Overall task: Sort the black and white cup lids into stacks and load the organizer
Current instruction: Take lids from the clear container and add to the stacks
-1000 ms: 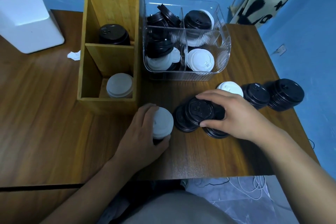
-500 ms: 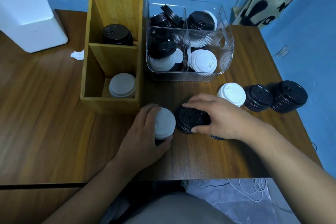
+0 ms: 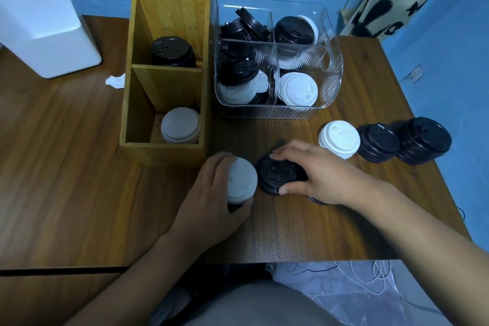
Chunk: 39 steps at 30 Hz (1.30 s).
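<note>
My left hand (image 3: 211, 198) curls around a short stack of lids topped by a white lid (image 3: 241, 180), just in front of the wooden organizer (image 3: 164, 148). Beside it my right hand (image 3: 317, 174) grips a stack of black lids (image 3: 277, 174) between thumb and fingers; one more black lid peeks out under the palm. The organizer's near slot holds white lids (image 3: 180, 125), its middle slot black lids (image 3: 172, 51), and its far slot another black stack. On the table to the right stand a white stack (image 3: 339, 137) and two black stacks (image 3: 378, 141) (image 3: 423, 139).
A clear divided bin (image 3: 330, 82) behind my hands holds mixed black and white lids. A white box (image 3: 47, 32) stands at the far left, with a crumpled tissue (image 3: 115, 81) near the organizer. The table's front edge is close below my wrists; cables lie on the floor.
My right hand has gathered the scattered black lids leftward into one stack next to the white-topped stack. My left hand has stayed in place on its stack.
</note>
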Each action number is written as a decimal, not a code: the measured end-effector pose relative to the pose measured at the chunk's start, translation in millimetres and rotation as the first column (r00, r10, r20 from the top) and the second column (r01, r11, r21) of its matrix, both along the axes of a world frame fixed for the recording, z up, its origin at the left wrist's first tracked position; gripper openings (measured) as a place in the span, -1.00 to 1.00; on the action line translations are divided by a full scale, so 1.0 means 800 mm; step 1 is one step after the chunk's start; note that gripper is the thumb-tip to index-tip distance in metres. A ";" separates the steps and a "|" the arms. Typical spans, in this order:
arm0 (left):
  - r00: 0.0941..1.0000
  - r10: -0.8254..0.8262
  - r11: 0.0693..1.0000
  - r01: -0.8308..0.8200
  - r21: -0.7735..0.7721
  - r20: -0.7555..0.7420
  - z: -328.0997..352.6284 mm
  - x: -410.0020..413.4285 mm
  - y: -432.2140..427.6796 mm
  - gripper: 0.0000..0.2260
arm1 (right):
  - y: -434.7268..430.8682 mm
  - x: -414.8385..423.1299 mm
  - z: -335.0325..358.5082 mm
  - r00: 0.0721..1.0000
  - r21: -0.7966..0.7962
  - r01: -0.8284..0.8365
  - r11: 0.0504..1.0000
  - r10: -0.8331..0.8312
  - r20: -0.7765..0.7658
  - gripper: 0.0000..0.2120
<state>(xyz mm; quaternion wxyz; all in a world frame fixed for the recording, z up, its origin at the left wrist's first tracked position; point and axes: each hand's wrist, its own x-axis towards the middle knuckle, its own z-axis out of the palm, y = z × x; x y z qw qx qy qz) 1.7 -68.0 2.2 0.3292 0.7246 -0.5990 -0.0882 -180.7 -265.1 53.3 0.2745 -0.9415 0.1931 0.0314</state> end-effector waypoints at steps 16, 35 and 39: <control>1.000 0.027 0.999 -0.027 0.026 0.011 0.002 -0.003 0.002 -0.32 | -0.050 0.048 0.084 0.905 -0.329 0.366 0.871 -0.250 0.344 -0.65; 0.997 0.045 0.998 -0.043 0.035 -0.057 -0.001 0.001 0.003 -0.26 | 0.009 0.069 0.087 0.901 -0.187 0.423 0.886 -0.391 0.186 -0.40; 0.999 0.036 0.998 -0.034 0.045 -0.034 -0.001 0.001 0.002 -0.26 | 0.012 0.078 0.031 0.929 -0.346 0.336 0.876 -0.369 -0.035 -0.37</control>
